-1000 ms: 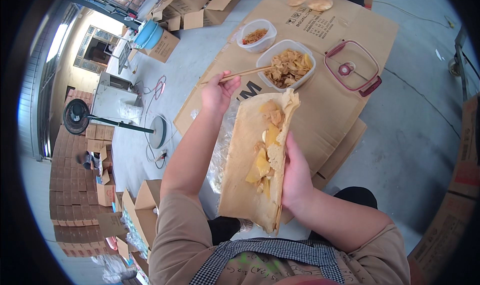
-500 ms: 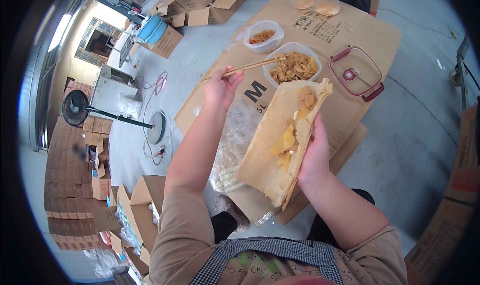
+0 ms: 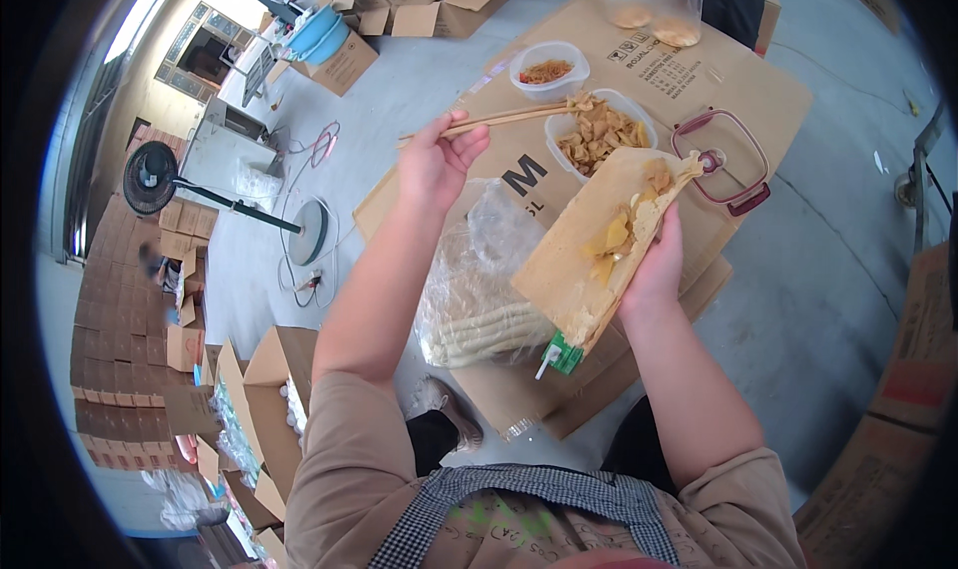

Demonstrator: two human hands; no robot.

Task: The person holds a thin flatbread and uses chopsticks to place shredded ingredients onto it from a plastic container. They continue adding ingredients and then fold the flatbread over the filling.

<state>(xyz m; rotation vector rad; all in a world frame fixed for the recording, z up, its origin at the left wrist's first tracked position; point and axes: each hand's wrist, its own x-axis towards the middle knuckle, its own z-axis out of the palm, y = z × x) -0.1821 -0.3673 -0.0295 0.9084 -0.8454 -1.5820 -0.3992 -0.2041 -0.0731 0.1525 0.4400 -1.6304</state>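
Plastic tub [image 3: 630, 104] heaped with browned slices [image 3: 601, 136]; smaller tub [image 3: 544, 92] just beyond, orange shreds [image 3: 546, 72] inside, both on cardboard [image 3: 773, 100]. Chopsticks [image 3: 509, 119] now, pinched in a half-curled left hand [image 3: 439, 160], tips at the slices! Folded flatbread [image 3: 569, 250], yellow filling [image 3: 611, 240] showing, gripped in the right hand [image 3: 654, 265], close before the bigger tub.

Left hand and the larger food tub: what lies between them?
In the head view, the chopsticks span from the left hand toward the food in the larger tub, with cardboard beneath.
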